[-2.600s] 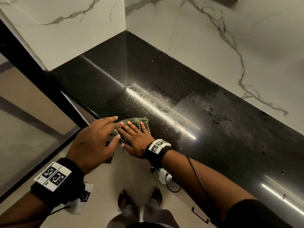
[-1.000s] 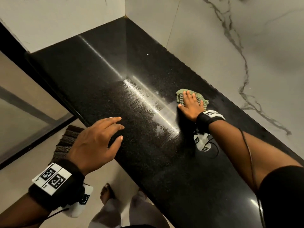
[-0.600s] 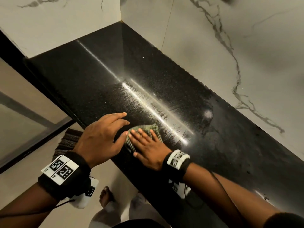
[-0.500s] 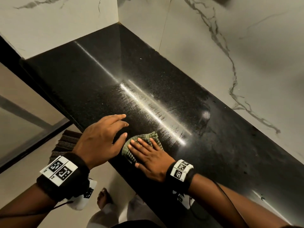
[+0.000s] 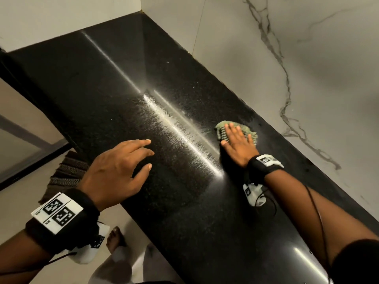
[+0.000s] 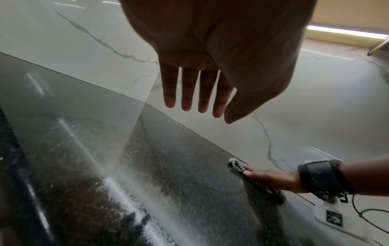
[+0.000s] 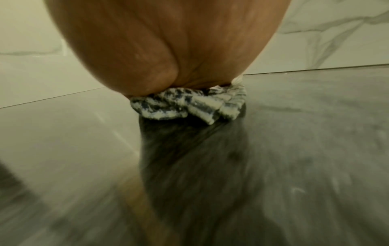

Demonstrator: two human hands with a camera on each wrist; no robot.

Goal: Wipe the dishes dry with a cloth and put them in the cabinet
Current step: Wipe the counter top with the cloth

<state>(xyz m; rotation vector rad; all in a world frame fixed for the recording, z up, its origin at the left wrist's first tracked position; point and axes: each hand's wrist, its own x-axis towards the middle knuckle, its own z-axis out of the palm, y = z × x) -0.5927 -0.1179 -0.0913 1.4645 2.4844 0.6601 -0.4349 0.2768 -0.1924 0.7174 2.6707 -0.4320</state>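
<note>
A crumpled green checked cloth lies on the black stone counter, near the marble back wall. My right hand presses flat on the cloth with straight fingers. In the right wrist view the palm covers the cloth. The left wrist view shows the cloth under the right hand. My left hand hovers over the counter's front edge, fingers straight and spread, holding nothing. No dishes are in view.
White marble walls bound the counter at the back and the left corner. A wet streak gleams along the counter's middle. A dark ribbed mat lies on the floor below the counter edge, near my feet.
My right hand has slid the cloth from the front edge beside my left hand to the back of the counter near the wall. The left hand has stayed over the front edge.
</note>
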